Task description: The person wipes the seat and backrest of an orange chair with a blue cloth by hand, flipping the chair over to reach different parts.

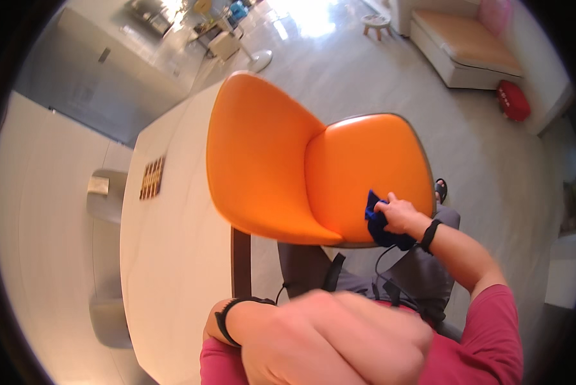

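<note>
An orange upholstered chair stands before me, its backrest towards the table and its seat to the right. My right hand grips a dark blue cloth and presses it on the near right part of the seat. Close to the camera, my left hand looms large and blurred at the bottom of the view, its fingers curled. I cannot see whether anything is inside it. Both wrists wear black bands.
A long pale table lies left of the chair, bearing a brown patterned mat. Grey chairs stand beyond it. Farther off are a small stool, a cushioned bench and a red bag. A thin cable hangs by my legs.
</note>
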Tool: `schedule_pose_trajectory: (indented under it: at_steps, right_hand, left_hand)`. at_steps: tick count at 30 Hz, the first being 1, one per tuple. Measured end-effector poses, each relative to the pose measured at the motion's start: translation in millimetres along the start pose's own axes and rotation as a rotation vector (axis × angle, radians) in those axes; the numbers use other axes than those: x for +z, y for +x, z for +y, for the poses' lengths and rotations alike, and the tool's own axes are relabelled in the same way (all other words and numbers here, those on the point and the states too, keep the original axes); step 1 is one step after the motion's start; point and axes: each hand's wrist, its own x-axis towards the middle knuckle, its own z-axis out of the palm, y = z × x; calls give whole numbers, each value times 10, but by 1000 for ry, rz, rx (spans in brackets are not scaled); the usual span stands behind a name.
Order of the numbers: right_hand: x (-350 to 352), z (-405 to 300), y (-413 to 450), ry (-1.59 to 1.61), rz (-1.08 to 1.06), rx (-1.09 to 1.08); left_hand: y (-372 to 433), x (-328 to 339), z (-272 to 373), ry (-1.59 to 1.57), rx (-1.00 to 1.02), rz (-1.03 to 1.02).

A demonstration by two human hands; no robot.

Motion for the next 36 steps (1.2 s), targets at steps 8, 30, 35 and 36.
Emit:
schedule_pose_trajectory:
  at_steps: [8,30,35,36]
  right_hand:
    - [113,-157,29,20,100,81]
    - [-924,606,1803,31,497,524]
    - [-545,539,920,-11,327,278]
    - [-420,499,727,-3,321,245]
  left_hand:
    - [1463,-2189,694,972,-185,793]
    - [614,-3611,704,2302,-1552,222]
    - [669,-3431,506,2463,-1813,139]
    - [639,-3466,522,2513,-1859,98]
